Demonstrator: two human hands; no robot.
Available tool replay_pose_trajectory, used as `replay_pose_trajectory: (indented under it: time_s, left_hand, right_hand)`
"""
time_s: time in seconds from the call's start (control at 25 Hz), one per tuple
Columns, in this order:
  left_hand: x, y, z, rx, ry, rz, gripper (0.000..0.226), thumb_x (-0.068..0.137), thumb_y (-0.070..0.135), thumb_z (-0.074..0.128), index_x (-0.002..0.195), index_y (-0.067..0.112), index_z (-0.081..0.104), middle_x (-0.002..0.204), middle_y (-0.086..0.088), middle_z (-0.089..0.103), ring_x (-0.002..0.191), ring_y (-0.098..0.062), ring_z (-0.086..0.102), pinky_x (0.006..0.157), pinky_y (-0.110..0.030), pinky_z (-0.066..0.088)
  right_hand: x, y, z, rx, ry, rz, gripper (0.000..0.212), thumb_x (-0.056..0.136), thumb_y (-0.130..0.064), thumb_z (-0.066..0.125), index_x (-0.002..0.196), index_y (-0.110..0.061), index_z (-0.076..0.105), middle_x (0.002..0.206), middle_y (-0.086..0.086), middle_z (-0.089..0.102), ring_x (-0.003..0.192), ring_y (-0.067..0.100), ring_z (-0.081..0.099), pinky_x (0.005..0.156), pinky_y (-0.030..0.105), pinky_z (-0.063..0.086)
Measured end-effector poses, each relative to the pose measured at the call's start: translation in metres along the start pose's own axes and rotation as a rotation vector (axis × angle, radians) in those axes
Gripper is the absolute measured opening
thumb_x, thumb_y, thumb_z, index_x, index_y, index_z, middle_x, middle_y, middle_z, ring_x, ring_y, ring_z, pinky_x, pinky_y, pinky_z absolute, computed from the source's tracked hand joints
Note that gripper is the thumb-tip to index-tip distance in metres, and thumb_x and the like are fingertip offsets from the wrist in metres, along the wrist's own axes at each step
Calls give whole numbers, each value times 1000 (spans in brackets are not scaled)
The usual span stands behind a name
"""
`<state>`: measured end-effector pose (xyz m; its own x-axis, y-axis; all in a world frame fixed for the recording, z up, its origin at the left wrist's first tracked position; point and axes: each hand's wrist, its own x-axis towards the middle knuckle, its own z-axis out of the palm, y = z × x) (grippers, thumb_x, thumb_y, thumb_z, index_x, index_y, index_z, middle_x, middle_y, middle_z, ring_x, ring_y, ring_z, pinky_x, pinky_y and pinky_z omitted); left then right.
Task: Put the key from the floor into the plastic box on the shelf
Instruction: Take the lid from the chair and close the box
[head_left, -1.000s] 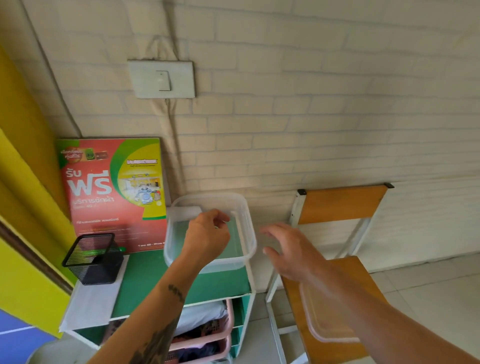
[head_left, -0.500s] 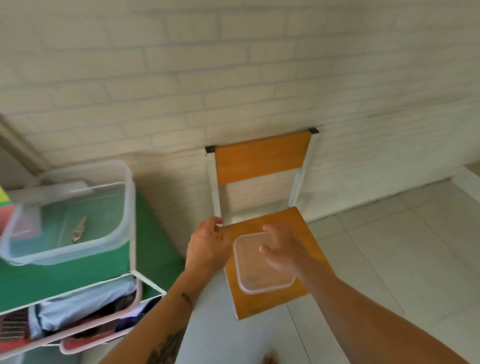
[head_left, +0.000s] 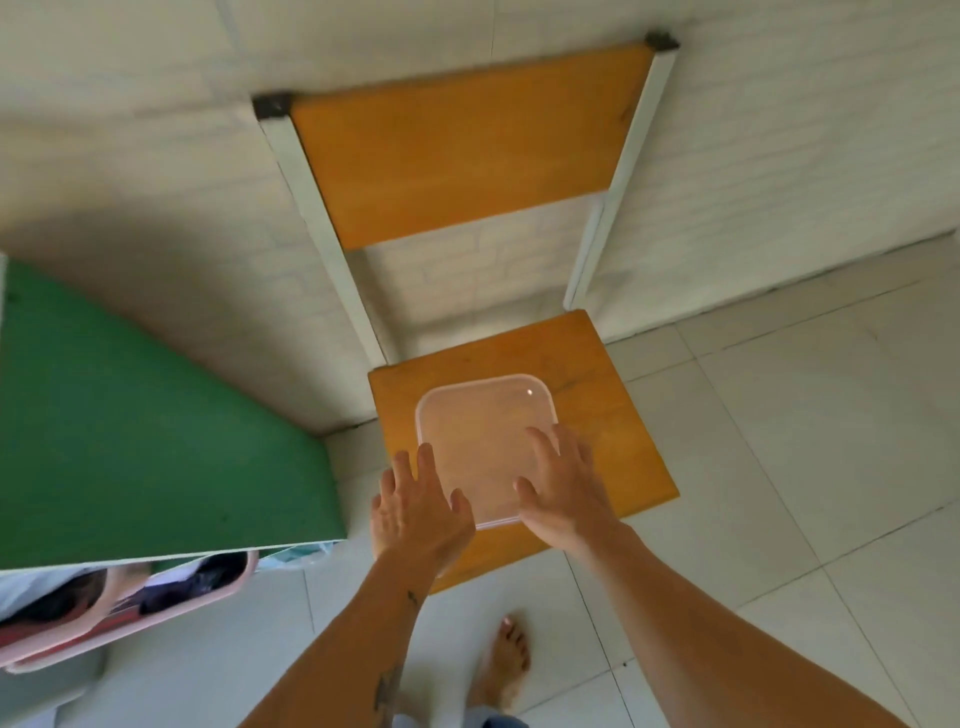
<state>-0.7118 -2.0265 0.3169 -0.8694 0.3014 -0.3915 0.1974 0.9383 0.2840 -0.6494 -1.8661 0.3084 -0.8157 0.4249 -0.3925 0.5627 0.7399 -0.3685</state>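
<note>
A clear square plastic lid lies flat on the seat of an orange wooden chair. My left hand hovers at the lid's near left corner, fingers spread. My right hand reaches over the lid's near right edge with its fingers apart, resting on or just above it. Neither hand grips anything. The green shelf top shows at the left. The plastic box and the key are out of view.
The chair's backrest stands against a white brick wall. Pink baskets with cloth sit under the shelf top at lower left. My bare foot stands on the pale tiled floor below the chair.
My view swung right and down, away from the box with the key, onto the chair. Both hands moved down to the lid's near edge and spread open.
</note>
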Motion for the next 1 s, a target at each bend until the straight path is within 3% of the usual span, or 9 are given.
replay_pose_trajectory:
  time_s: [0.2, 0.44, 0.6, 0.8, 1.0]
  left_hand:
    - [45, -12, 76, 39, -14, -28, 73, 88, 47, 41, 150, 22, 11, 156, -12, 16, 135, -33, 30, 104, -46, 42]
    - [56, -5, 90, -189, 7, -104, 72, 83, 44, 47, 145, 23, 17, 148, -8, 25, 127, -31, 29, 102, -51, 43]
    - [31, 1, 38, -223, 83, -62, 66, 87, 35, 51, 148, 22, 27, 149, -10, 31, 129, -31, 30, 105, -48, 40]
    - [-19, 18, -80, -229, 277, -1, 53, 85, 25, 53, 137, 23, 43, 129, -10, 48, 116, -30, 42, 100, -45, 39]
    - [-57, 32, -194, -401, 462, 41, 50, 85, 18, 54, 134, 25, 45, 127, -5, 42, 115, -27, 46, 101, -46, 43]
  right_hand:
    - [45, 34, 57, -4, 42, 72, 70, 94, -37, 51, 152, -33, 12, 160, 11, 11, 147, 41, 11, 115, 56, 29]
    - [54, 32, 68, 154, 72, 167, 66, 93, -39, 54, 150, -31, 22, 158, 9, 16, 141, 33, 23, 111, 53, 34]
    - [31, 10, 26, 128, 144, 180, 56, 91, -46, 51, 143, -35, 35, 153, 9, 25, 134, 33, 30, 107, 52, 36]
    - [-20, -53, -76, -3, 298, 103, 48, 89, -46, 47, 135, -32, 49, 144, 13, 37, 125, 33, 39, 101, 48, 37]
    - [-61, -111, -169, 46, 429, -39, 47, 91, -42, 48, 135, -27, 54, 143, 13, 38, 122, 33, 41, 102, 46, 38]
